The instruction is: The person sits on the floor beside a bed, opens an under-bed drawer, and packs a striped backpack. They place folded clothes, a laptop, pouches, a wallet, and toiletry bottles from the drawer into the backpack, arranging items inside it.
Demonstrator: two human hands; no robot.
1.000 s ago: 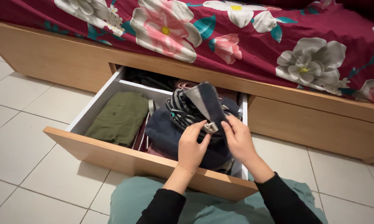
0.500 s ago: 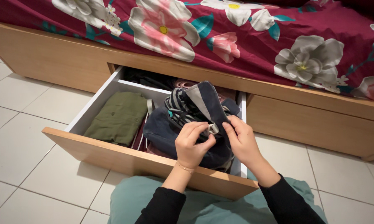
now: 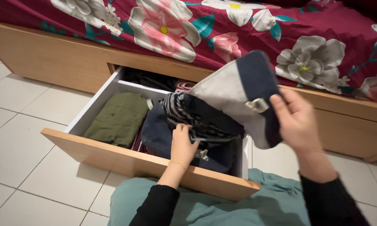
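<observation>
Over one open drawer, two hands — right lifting one grey-navy garment, left gripping striped cloth.

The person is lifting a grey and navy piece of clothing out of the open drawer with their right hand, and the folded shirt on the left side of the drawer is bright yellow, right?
Not quite. The head view shows the folded shirt in the drawer is olive green, not bright yellow. The rest holds: the right hand lifts the grey and navy garment.
</observation>
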